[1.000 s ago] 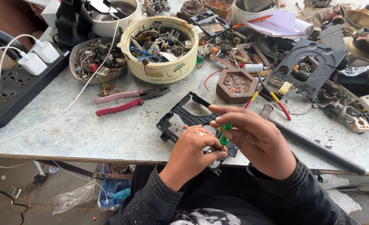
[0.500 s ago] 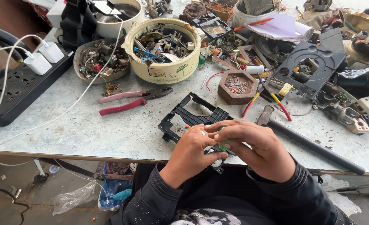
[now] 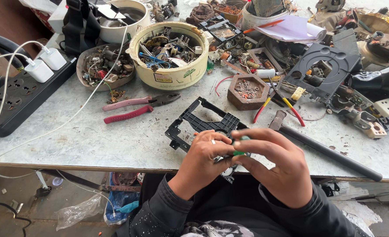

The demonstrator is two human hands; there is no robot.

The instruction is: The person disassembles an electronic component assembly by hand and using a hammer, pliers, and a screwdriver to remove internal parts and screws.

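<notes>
A black plastic frame point(image 3: 194, 120) lies on the grey table's front edge, its near end under my hands. My left hand point(image 3: 203, 160), with a ring on one finger, presses on the frame's near part. My right hand point(image 3: 277, 164) meets it from the right and pinches a small green-handled tool point(image 3: 239, 152), mostly hidden by my fingers. What the tool's tip touches is covered.
Pink-handled pliers point(image 3: 133, 107) lie left of the frame. A cream bowl point(image 3: 170, 72) of scrap parts, a brown hexagonal tray point(image 3: 248, 91), a black hammer point(image 3: 324, 149), red-handled cutters point(image 3: 282, 103) and a black power strip point(image 3: 14, 96) with white chargers crowd the table point(image 3: 93, 140).
The green tool stood up above my hands a second ago; now it is lowered between my fingers and nearly hidden. My hands have closed together over the frame's near end.
</notes>
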